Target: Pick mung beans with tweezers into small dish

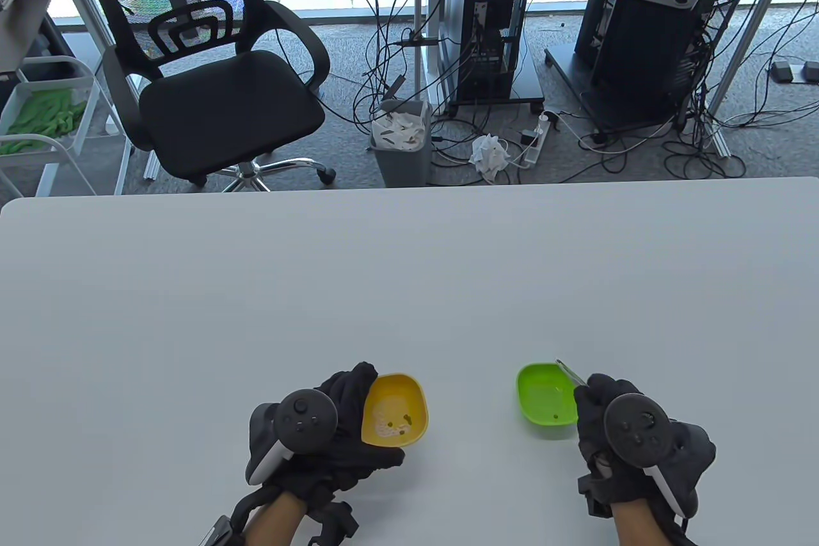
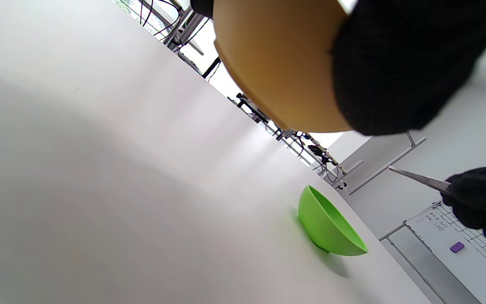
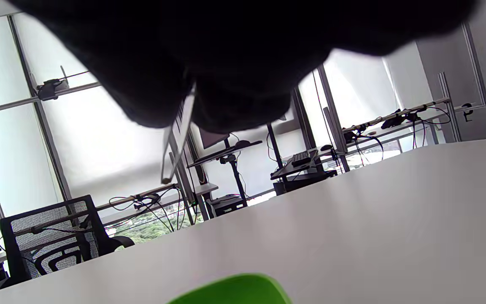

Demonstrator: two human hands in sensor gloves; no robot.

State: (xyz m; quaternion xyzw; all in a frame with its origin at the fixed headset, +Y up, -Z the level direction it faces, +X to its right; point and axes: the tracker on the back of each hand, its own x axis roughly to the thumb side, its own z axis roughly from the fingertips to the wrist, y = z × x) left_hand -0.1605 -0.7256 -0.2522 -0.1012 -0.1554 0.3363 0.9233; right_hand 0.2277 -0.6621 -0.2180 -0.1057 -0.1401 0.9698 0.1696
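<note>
My left hand (image 1: 339,424) holds a yellow dish (image 1: 395,409) near the table's front edge; the dish holds pale grains and a few dark beans. In the left wrist view the dish's underside (image 2: 281,63) is lifted off the table under my gloved finger (image 2: 399,63). My right hand (image 1: 614,424) grips metal tweezers (image 1: 569,372) whose tips point up and left over the far rim of a green dish (image 1: 544,402). The green dish holds one small bean (image 1: 556,416). The tweezers also show in the left wrist view (image 2: 420,179) and the right wrist view (image 3: 177,139), tips close together.
The white table (image 1: 409,277) stretches far beyond the two dishes. Past its far edge stand a black office chair (image 1: 217,79), a grey bin (image 1: 400,139) and computer towers with cables on the floor.
</note>
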